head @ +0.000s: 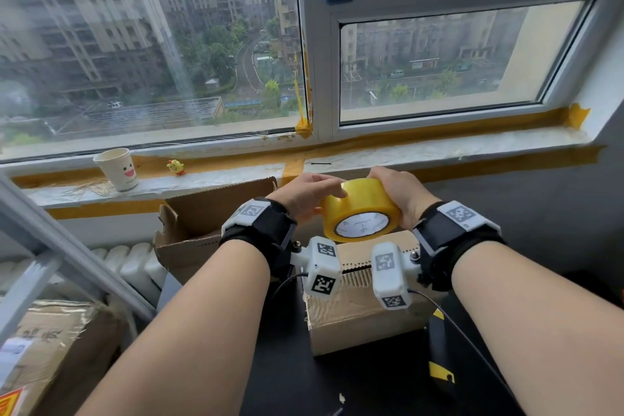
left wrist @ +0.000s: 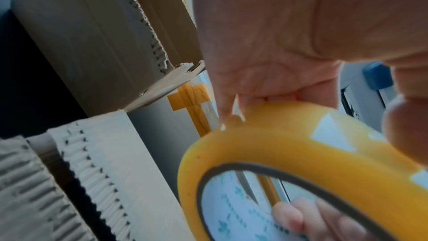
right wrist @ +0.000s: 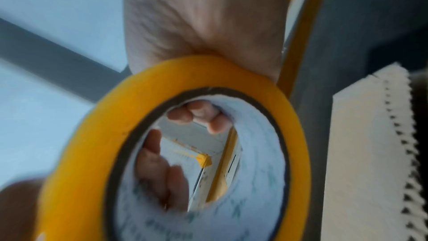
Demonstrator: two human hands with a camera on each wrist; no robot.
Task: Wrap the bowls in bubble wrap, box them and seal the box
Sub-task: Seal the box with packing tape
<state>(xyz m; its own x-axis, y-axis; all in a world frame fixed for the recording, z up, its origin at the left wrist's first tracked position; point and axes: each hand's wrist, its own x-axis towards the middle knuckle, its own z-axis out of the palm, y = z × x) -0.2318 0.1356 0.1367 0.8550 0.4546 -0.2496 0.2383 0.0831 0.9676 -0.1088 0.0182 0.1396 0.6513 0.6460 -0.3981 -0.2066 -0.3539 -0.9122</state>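
While both hands, left hand and right hand, curl round the yellow tape roll, their wrists hide most of the cardboard box beneath; bowls unseen.

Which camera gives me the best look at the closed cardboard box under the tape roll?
The head view: it shows the cardboard box whole, its flaps closed, below the tape roll held by both hands. The left wrist view catches only corrugated flap edges; the right wrist view shows just one serrated flap edge at the right.
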